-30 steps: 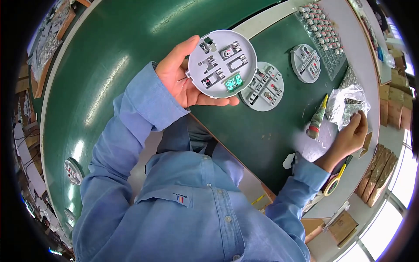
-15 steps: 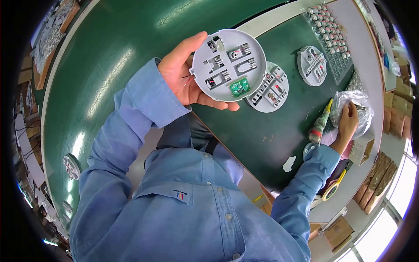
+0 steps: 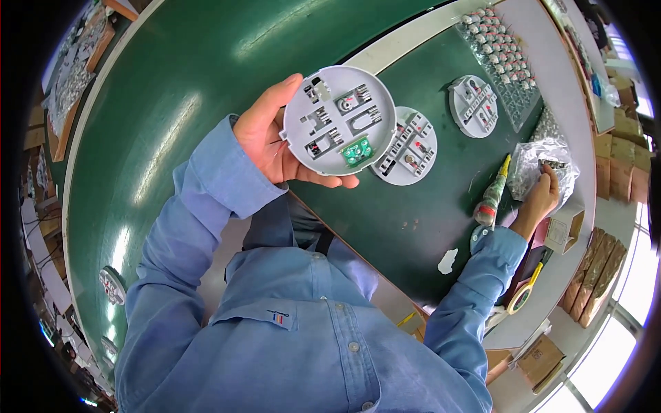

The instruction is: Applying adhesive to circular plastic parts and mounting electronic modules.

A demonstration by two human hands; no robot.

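Observation:
My left hand (image 3: 270, 141) holds up a round grey plastic base (image 3: 339, 119) with metal contacts and a small green circuit board in it. My right hand (image 3: 538, 197) reaches into a clear plastic bag of small metal parts (image 3: 544, 162) at the right of the green bench; its fingertips are inside the bag's folds, so what they hold is hidden. A screwdriver with a green and red handle (image 3: 493, 196) lies just left of that hand.
Two more round grey bases (image 3: 411, 148) (image 3: 474, 105) lie on the green mat (image 3: 399, 220). A clear tray of several small parts (image 3: 501, 55) sits at the far right. A small cardboard box (image 3: 566, 230) and a tape roll (image 3: 521, 296) lie near my right forearm.
My right hand has moved up from beside the bag into the bag of parts. My left hand has kept the round base raised, shifting slightly.

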